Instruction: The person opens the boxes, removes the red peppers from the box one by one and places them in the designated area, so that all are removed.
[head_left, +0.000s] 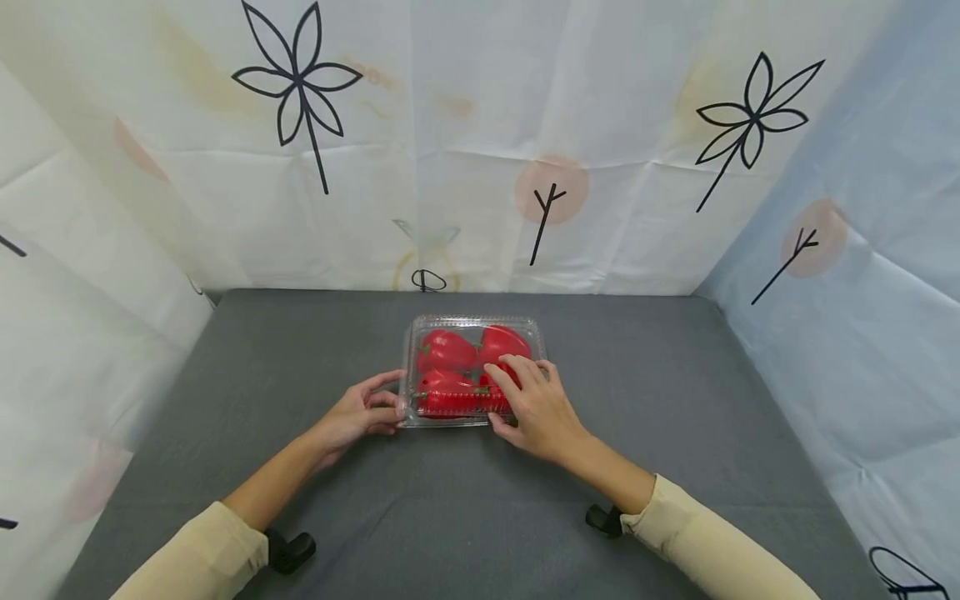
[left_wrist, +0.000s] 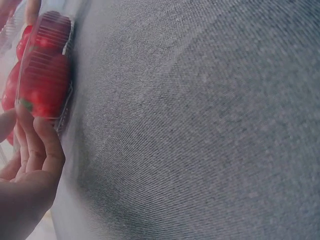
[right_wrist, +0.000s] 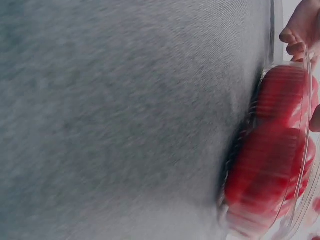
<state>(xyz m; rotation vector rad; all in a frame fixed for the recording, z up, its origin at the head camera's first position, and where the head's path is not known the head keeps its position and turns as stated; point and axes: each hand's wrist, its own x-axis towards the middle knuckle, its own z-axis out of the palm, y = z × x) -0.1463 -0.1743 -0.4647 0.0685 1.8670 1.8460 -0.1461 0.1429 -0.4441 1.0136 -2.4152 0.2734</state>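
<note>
A clear plastic clamshell container [head_left: 450, 421] holds several red bell peppers [head_left: 446, 351]. It sits on the grey cloth. At its left side, my left hand [head_left: 366, 414] holds the rim between bent fingers and thumb; the left wrist view shows those fingertips [left_wrist: 46, 131] at the container's edge. Over the right front part of the lid, my right hand [head_left: 542, 414] has its fingers spread, with the thumb at the front edge. Blur in the right wrist view [right_wrist: 265, 165] softens the peppers. Whether the lid is fully fastened I cannot tell.
Grey cloth [head_left: 420, 517] covers the table around the container. White sheets with leaf drawings [head_left: 480, 167] hang behind and along both sides. Black wrist straps [head_left: 291, 552] show near each sleeve.
</note>
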